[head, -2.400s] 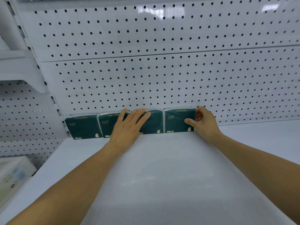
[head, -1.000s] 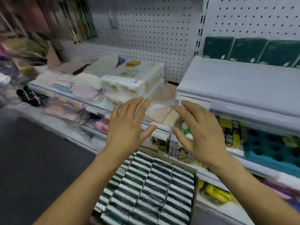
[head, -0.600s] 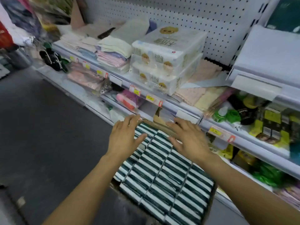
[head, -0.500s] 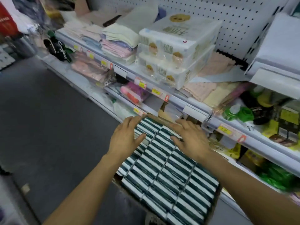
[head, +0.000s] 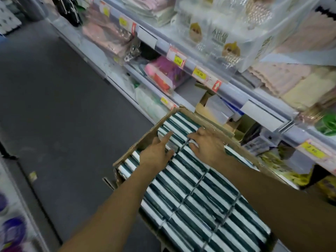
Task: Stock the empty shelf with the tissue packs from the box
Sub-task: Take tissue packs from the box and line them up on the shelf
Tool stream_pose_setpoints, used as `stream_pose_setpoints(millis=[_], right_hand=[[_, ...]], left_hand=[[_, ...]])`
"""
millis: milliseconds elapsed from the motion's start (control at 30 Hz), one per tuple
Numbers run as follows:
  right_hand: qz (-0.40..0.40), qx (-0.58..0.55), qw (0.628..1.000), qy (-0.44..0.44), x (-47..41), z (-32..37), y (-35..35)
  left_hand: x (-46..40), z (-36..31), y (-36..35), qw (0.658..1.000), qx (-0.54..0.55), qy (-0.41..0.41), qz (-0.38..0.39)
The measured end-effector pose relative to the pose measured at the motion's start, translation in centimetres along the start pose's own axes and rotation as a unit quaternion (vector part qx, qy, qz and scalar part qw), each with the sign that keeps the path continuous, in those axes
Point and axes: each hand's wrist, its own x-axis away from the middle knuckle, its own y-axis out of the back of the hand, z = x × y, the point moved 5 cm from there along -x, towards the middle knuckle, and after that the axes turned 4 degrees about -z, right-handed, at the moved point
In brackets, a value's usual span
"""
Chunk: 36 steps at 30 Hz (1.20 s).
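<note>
Now I am reaching into the box (head: 145,140) at lower centre of the frame for more tissue packs (head: 196,190). My left hand (head: 156,155) and right hand (head: 207,148) are touching the far rows, fingers loosely spread, gripping nothing yet. Next, I judge, comes closing round several packs.

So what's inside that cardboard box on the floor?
The cardboard box holds dark green and white tissue packs standing on edge in tight rows. Both hands, left hand and right hand, cover some far packs. Any lower layer is hidden.
</note>
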Motion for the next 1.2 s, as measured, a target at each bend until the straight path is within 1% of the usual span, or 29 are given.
stream_pose_setpoints(millis=[133, 200, 267, 333, 367, 400, 433, 467, 500, 567, 633, 667, 700, 867, 967, 1033, 1100, 1167, 1200], right_hand=[[0.001, 0.000, 1.000, 0.002, -2.4, 0.1, -1.9], [0.004, 0.003, 1.000, 0.000, -3.0, 0.2, -2.4], [0.000, 0.005, 1.000, -0.009, -3.4, 0.3, -2.7], [-0.012, 0.022, 1.000, -0.019, -3.8, 0.5, -2.8], [-0.017, 0.033, 0.999, -0.024, -3.9, 0.7, -2.9], [-0.018, 0.046, 0.998, -0.030, -4.2, 0.9, -2.9], [-0.017, 0.058, 0.997, -0.036, -4.4, 1.1, -3.0], [-0.016, 0.066, 0.997, -0.043, -4.6, 1.3, -3.1], [-0.015, 0.065, 0.996, -0.052, -4.8, 1.4, -3.2], [-0.016, 0.031, 0.997, -0.073, -5.1, 1.5, -3.3], [-0.018, 0.000, 0.996, -0.082, -5.2, 1.7, -3.4], [-0.016, -0.005, 0.997, -0.079, -5.3, 1.8, -3.4], [-0.019, -0.009, 0.997, -0.075, -5.2, 1.9, -3.2], [-0.046, -0.069, 0.995, -0.061, -3.9, 2.6, -1.3], [-0.073, -0.133, 0.987, -0.057, -1.9, 3.0, 1.0], [-0.100, -0.159, 0.982, -0.038, -0.2, 3.4, 2.6], [-0.119, -0.188, 0.975, 0.005, 1.5, 4.1, 4.3], [-0.135, -0.239, 0.961, 0.036, 3.2, 4.4, 6.0], [-0.141, -0.277, 0.950, 0.033, 4.1, 4.3, 7.0]], left_hand=[[-1.6, 0.5, -1.6, 0.999, -0.036, 0.024, 0.029], [-1.4, 0.8, -1.8, 0.999, -0.033, 0.034, 0.020], [-1.2, 1.0, -1.9, 0.999, 0.002, 0.050, -0.006], [-1.1, 0.9, -1.9, 0.994, 0.071, 0.071, -0.047], [-1.1, 0.8, -1.9, 0.986, 0.116, 0.094, -0.071], [-1.2, 0.7, -1.8, 0.972, 0.171, 0.133, -0.093], [-1.4, 0.9, -1.9, 0.947, 0.239, 0.184, -0.110], [-1.6, 1.0, -2.0, 0.914, 0.308, 0.237, -0.115], [-2.1, 1.2, -2.4, 0.877, 0.372, 0.286, -0.106], [-3.1, 1.0, -3.4, 0.800, 0.482, 0.354, -0.054], [-4.0, 0.7, -4.2, 0.737, 0.570, 0.363, -0.016], [-4.2, 0.6, -4.3, 0.717, 0.599, 0.357, -0.011], [-4.2, 0.5, -4.3, 0.705, 0.616, 0.352, -0.015], [-2.7, 0.3, -3.4, 0.691, 0.632, 0.350, -0.031], [-0.9, -0.1, -1.9, 0.676, 0.665, 0.318, -0.026], [0.4, -0.9, -0.3, 0.663, 0.694, 0.281, -0.008], [1.4, -2.2, 1.4, 0.672, 0.696, 0.254, 0.007], [2.6, -3.3, 3.2, 0.688, 0.684, 0.244, -0.017], [3.0, -3.7, 4.1, 0.692, 0.682, 0.236, -0.033]])
